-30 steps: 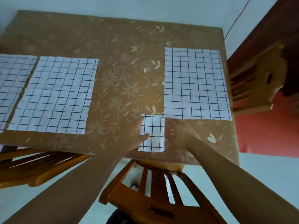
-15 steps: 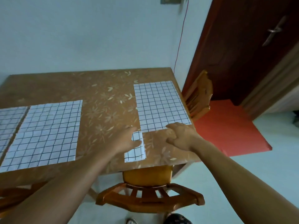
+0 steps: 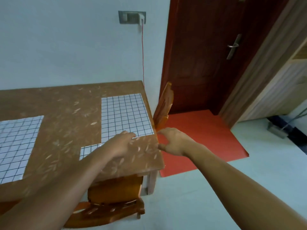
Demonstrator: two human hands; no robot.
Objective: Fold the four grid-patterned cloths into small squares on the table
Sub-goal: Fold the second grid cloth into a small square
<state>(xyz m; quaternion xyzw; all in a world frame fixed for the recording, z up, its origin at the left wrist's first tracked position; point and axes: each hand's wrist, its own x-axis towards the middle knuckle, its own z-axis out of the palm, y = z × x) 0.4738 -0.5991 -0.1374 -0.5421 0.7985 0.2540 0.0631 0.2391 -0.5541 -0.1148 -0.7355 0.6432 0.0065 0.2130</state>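
Observation:
A flat grid-patterned cloth (image 3: 125,114) lies at the right end of the brown floral table (image 3: 66,105). My left hand (image 3: 120,143) rests palm down with its fingertips at that cloth's near edge. My right hand (image 3: 172,141) hovers just past the table's right edge beside the cloth's near right corner, thumb and fingers apart, holding nothing. A small folded grid square (image 3: 87,150) lies near the front edge, partly hidden under my left forearm. Another flat grid cloth (image 3: 16,143) lies at the left.
A wooden chair (image 3: 114,203) is tucked under the table's front edge. A second chair (image 3: 163,105) stands at the right end. Beyond it are a red floor mat (image 3: 199,138) and a dark door (image 3: 207,55). A red cable (image 3: 143,52) hangs from a wall socket.
Both hands left the folded square and moved right to the near edge of the right cloth. My right hand went past the table's edge. The view swung up and right.

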